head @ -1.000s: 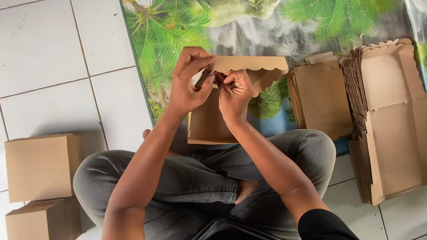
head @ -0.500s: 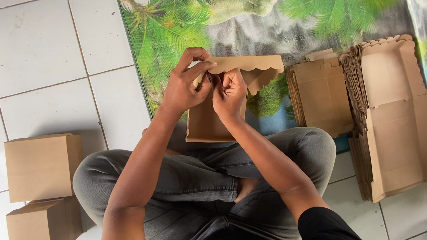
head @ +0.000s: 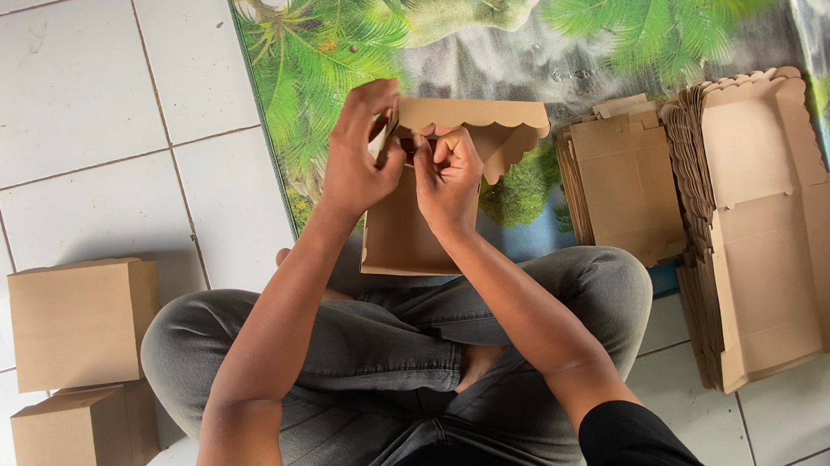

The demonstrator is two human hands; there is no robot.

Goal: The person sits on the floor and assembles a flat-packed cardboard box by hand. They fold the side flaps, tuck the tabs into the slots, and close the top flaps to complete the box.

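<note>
Since 1.0 s ago: the two hands have closed together at the top left corner of the cardboard box, centre frame. The right hand, then slightly apart with its thumb out, now has curled fingers pressed against the left hand. The scalloped flap at the box's top edge now lies flatter, tilted less.
</note>
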